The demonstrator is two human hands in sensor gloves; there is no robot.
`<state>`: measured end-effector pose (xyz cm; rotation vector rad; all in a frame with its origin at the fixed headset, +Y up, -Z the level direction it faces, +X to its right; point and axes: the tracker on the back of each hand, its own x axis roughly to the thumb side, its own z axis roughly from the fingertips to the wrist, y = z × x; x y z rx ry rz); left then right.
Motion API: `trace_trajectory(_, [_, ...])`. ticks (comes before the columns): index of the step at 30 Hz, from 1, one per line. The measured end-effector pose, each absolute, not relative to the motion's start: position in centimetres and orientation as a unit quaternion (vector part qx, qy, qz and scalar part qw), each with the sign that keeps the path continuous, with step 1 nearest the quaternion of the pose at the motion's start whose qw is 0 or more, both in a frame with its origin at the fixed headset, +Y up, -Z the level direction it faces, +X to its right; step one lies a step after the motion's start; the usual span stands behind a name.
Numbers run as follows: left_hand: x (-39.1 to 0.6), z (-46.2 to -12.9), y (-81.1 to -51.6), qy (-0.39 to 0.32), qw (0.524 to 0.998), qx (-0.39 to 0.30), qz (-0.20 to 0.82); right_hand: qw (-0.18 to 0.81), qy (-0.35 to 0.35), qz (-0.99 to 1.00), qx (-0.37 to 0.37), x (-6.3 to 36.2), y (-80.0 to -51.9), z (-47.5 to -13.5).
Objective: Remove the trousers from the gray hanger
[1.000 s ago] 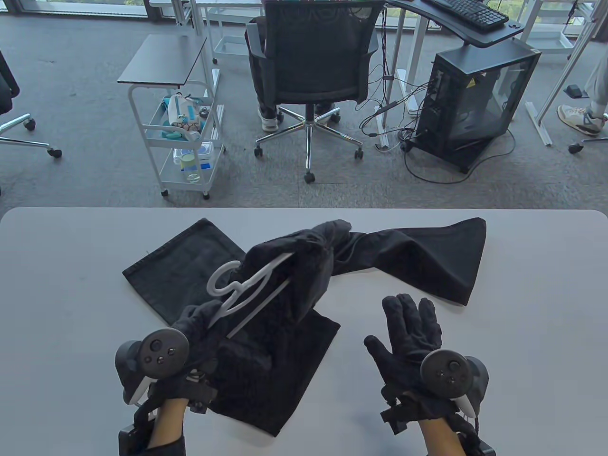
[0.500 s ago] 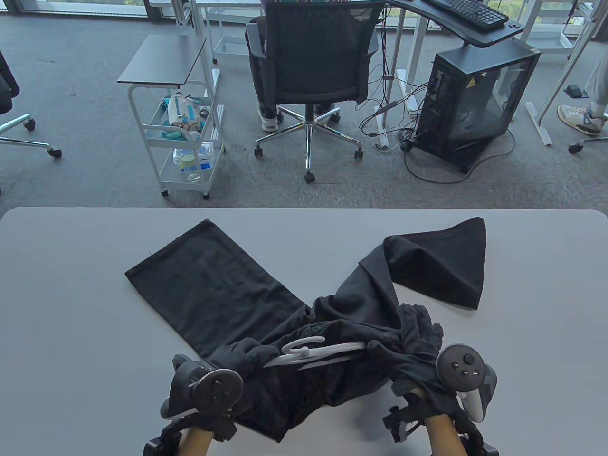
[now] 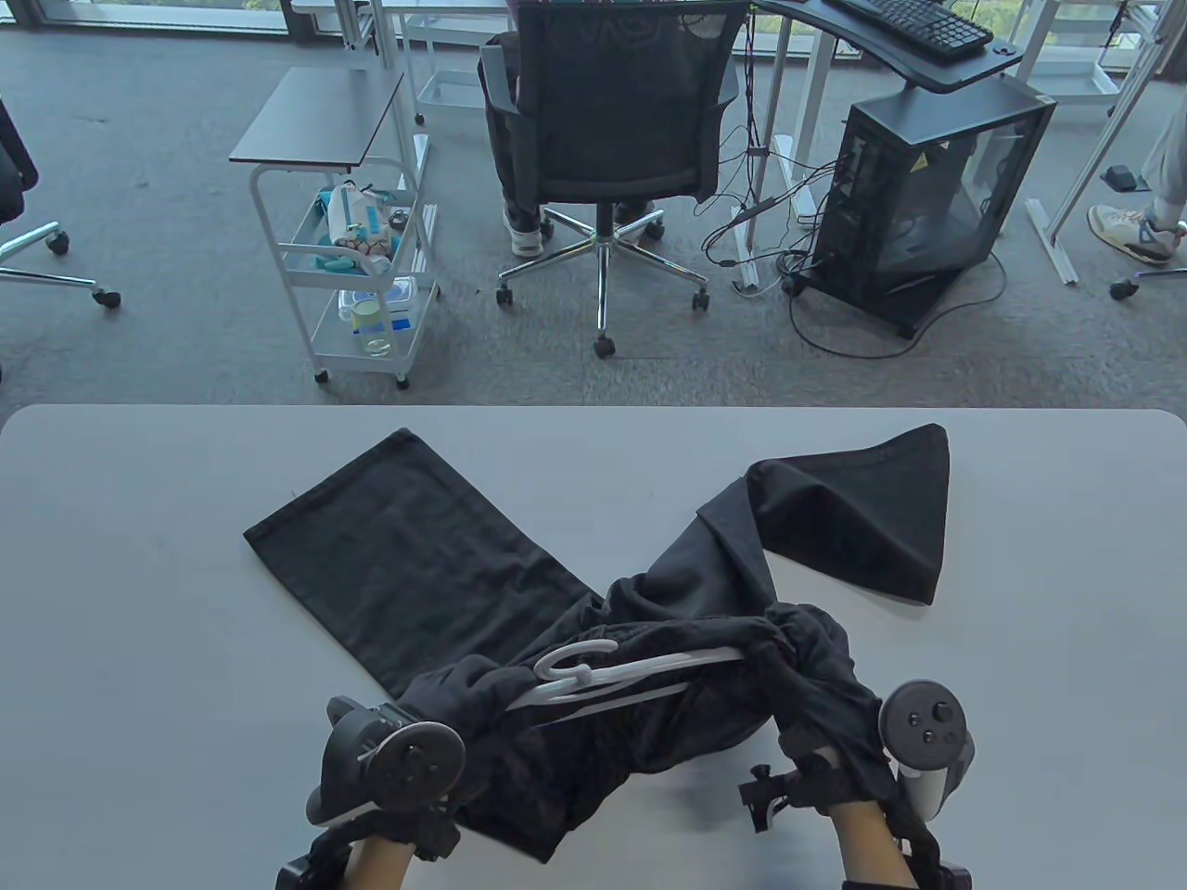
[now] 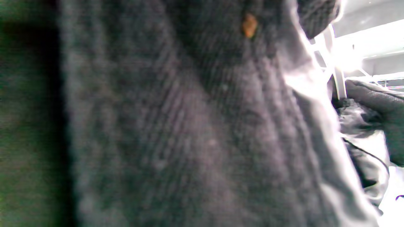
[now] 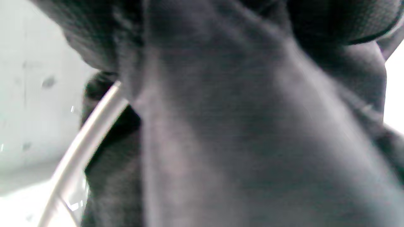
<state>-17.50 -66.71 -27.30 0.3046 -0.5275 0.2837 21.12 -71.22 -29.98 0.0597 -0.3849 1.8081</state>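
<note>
Black trousers lie on the grey table, one leg spread to the far left and the other to the far right. The bunched waist sits near the front edge around a pale gray hanger, which lies roughly level. My left hand grips the hanger's left end amid the fabric. My right hand grips the waistband at the hanger's right end, its fingers wrapped in cloth. Dark fabric fills the left wrist view. The right wrist view shows fabric and a hanger bar.
The table's far edge faces an office floor with a white trolley, a black swivel chair and a computer case. Bare table surface shows left and right of the trousers.
The left hand brought the hanger and waist down to the front edge, and the right hand took hold of the waistband. In the last half second the right hand drew the waistband slightly right.
</note>
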Motion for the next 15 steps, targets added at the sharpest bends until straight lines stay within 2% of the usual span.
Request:
trace_trajectory(3, [-17.3,-27.2,-66.7,-0.256,0.945,0.152,0.134,0.597,-0.181,0.781,0.019,21.2,-70.9,-30.0])
trace_trajectory(8, [-17.1,-27.0,-67.3,-0.224,0.942,0.199,0.148,0.662,-0.190,0.725,-0.020,21.4,-71.3,-30.0])
trace_trajectory(11, [-17.5,-27.2,-67.4,-0.176,0.951,0.217,0.132,0.762,-0.150,0.629,-0.041,21.4,-71.9,-30.0])
trace_trajectory(15, [-18.8,-27.9,-67.6,-0.133,0.954,0.220,0.151,0.823,-0.093,0.560,-0.032,21.0,-72.6,-30.3])
